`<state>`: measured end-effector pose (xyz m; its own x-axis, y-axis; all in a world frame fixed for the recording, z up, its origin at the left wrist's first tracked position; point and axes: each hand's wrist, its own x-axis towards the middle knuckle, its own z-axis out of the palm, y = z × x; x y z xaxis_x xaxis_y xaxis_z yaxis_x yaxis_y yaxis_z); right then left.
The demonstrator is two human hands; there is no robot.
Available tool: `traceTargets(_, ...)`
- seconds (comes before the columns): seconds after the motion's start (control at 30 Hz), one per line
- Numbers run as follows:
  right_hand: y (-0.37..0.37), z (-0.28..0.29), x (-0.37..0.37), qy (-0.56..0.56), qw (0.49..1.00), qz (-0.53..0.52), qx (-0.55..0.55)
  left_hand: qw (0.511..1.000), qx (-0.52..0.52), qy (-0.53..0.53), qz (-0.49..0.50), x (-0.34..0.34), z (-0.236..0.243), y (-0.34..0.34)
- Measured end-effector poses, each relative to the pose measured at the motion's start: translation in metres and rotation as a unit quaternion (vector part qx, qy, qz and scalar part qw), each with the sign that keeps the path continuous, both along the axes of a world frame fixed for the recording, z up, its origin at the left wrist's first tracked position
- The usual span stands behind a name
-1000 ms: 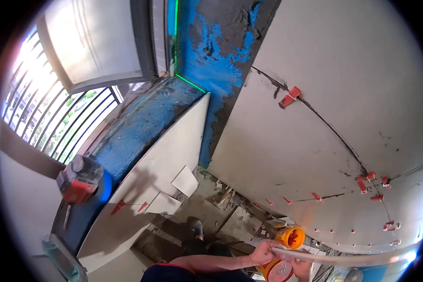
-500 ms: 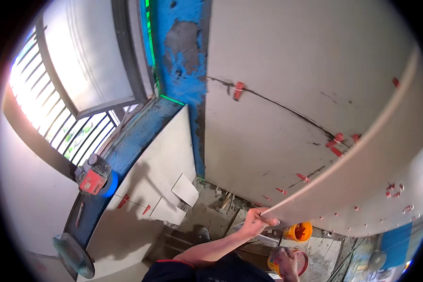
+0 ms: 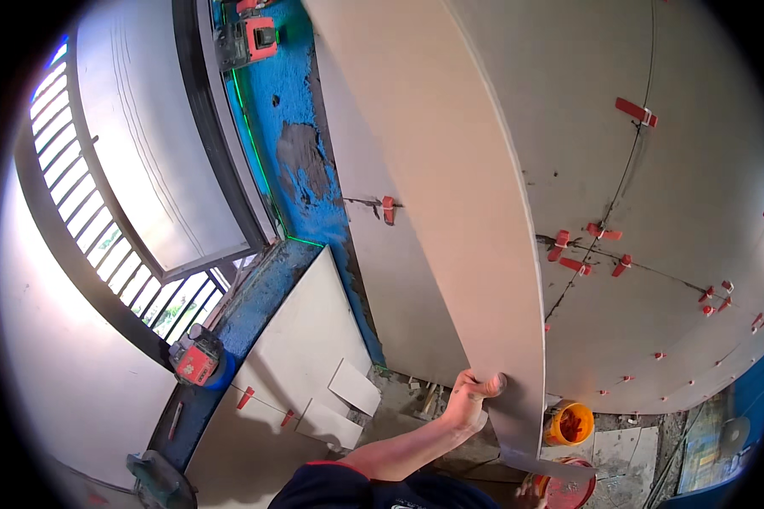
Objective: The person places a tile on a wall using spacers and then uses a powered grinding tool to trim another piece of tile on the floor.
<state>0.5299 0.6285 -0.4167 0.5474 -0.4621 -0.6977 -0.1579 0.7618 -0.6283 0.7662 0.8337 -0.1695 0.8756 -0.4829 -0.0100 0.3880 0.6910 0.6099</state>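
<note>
My left hand (image 3: 474, 399) grips the left edge of a long beige tile panel (image 3: 475, 187) near its lower end, thumb on the face. The panel stands tall before me, covering part of the tiled wall. My right hand (image 3: 530, 492) is low at the bottom edge, beside a red-rimmed bucket (image 3: 569, 490); its fingers are mostly hidden. A flat grey strip (image 3: 564, 468) juts across the bucket below the panel; whether my right hand holds it cannot be made out. Just beyond is a yellow bucket (image 3: 570, 424) with red pieces inside.
Red levelling clips (image 3: 603, 231) stick out of the wall joints. On the blue ledge at left sits a red-and-black tool with a blue base (image 3: 202, 360). Another red-and-black device (image 3: 250, 42) is high by the window. Loose white tile pieces (image 3: 354, 386) lie by the corner.
The panel has swung from the right to upright in front of me, with my left hand still on its edge. My right hand has dropped lower beside the red-rimmed bucket. The view has shifted.
</note>
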Motion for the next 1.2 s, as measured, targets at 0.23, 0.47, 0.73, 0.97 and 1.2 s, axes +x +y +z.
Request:
traceTargets(0.23, -0.038, 0.031, 0.007, -0.091, 0.984, -0.093, -0.119, 0.995, -0.056, 0.076, -0.021, -0.013, -0.010, 0.006)
traceTargets(0.47, -0.071, 0.034, -0.005, -0.151, 0.961, -0.155, -0.171, 0.989, 0.113, 0.092, 0.014, -0.031, 0.017, 0.007)
traceTargets(0.73, -0.141, 0.057, -0.080, -0.171, 0.901, -0.287, -0.277, 0.988, 0.002, 0.073, 0.137, 0.012, 0.003, 0.036)
traceTargets(0.97, -0.258, 0.103, -0.285, -0.260, 0.773, -0.341, -0.467, 0.979, -0.061, 0.190, 0.033, -0.027, -0.085, 0.016)
traceTargets(1.2, -0.333, 0.260, -0.415, -0.411, 0.657, -0.076, -0.628, 0.972, -0.019, 0.236, -0.011, -0.060, -0.083, -0.024)
